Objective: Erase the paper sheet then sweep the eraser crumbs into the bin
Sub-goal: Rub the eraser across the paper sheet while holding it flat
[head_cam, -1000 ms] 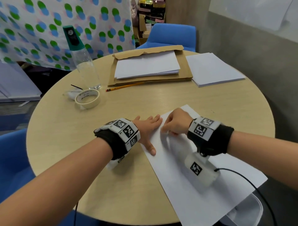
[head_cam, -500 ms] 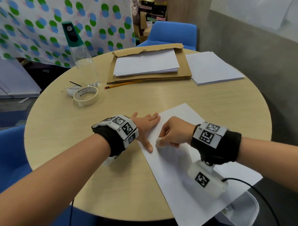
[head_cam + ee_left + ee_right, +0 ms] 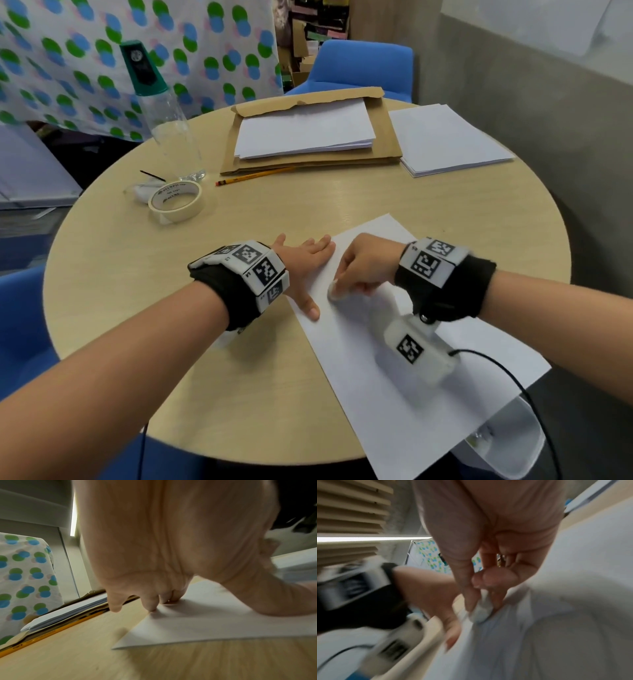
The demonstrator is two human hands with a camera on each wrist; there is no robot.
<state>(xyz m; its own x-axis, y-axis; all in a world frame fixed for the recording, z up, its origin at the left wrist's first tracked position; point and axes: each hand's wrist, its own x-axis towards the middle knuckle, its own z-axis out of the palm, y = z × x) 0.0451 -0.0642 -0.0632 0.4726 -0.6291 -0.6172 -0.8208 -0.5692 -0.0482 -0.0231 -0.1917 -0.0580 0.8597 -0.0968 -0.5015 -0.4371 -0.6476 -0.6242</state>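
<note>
Both your hands sit mid-frame on the paper sheet (image 3: 394, 359): left hand (image 3: 305, 265) flat, fingers spread, pinning its edge; right hand (image 3: 366, 265) pinching the white eraser (image 3: 337, 294) against it

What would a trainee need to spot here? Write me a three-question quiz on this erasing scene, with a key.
1. True or false: the left hand lies flat, pressing the paper sheet.
2. What does the right hand have in its grip?
A. pencil
B. eraser
C. tape roll
3. Fill in: the pencil lies just in front of the brown ____.

Key
1. True.
2. B: the white eraser, held on the sheet.
3. Envelope, under a paper stack.
</note>
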